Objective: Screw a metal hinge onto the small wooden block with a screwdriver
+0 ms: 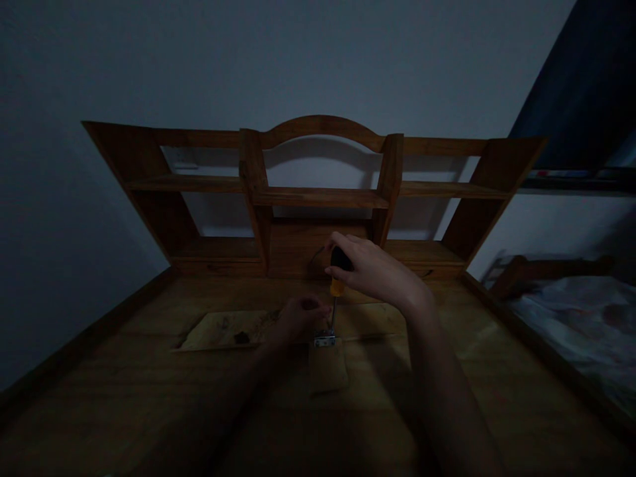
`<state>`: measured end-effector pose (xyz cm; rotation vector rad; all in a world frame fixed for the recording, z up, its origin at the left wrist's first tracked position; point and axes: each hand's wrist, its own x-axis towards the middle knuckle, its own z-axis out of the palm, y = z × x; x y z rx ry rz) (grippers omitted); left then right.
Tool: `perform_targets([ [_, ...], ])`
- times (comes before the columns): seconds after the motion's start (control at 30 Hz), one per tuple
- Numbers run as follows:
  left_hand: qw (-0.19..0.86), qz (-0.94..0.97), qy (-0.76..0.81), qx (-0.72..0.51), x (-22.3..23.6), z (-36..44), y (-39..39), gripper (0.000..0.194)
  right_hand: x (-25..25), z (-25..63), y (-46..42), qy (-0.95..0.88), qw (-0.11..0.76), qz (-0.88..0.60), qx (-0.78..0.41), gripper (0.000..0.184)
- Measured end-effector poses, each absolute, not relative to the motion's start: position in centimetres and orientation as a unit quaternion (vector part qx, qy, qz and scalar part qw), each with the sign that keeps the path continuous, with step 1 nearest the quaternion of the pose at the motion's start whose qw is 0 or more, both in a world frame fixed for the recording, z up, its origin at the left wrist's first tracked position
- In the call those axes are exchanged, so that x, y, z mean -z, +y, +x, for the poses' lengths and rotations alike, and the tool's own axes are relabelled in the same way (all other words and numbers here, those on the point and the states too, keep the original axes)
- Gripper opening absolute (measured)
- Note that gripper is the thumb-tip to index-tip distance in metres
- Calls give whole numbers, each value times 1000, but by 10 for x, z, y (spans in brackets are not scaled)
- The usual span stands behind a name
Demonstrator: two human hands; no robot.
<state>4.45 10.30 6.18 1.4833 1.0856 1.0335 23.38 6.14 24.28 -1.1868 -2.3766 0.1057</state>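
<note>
Screwdriver (337,286), nearly upright, meeting the metal fitting (324,340) (it's dim in here), clasped in the right hand (365,264); whether the left hand (297,317), close by, grips anything, I can't tell.

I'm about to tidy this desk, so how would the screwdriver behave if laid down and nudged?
The screwdriver would probably stay stiff, given its straight metal shaft. It might roll a little, since the handle looks rounded. Its thick handle beside that thin shaft suggests it would feel handle-heavy.
</note>
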Motion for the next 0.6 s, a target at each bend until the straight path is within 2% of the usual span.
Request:
perform_targets([
  [0.13, 561, 511, 468, -452, -64, 46, 100, 30, -243, 234, 63, -868, 242, -431, -49, 27],
  [0.27, 632, 434, 397, -504, -61, 47, 103, 32, -241, 234, 67, -868, 245, -427, -59, 27],
  [0.43, 651, 394, 362, -538, -59, 50, 103, 28, -240, 234, 70, -869, 249, -423, -61, 30],
  [0.6, 652, 344, 316, -597, -96, 44, 91, 17, -242, 240, 68, -871, 245, -420, -75, 30],
])
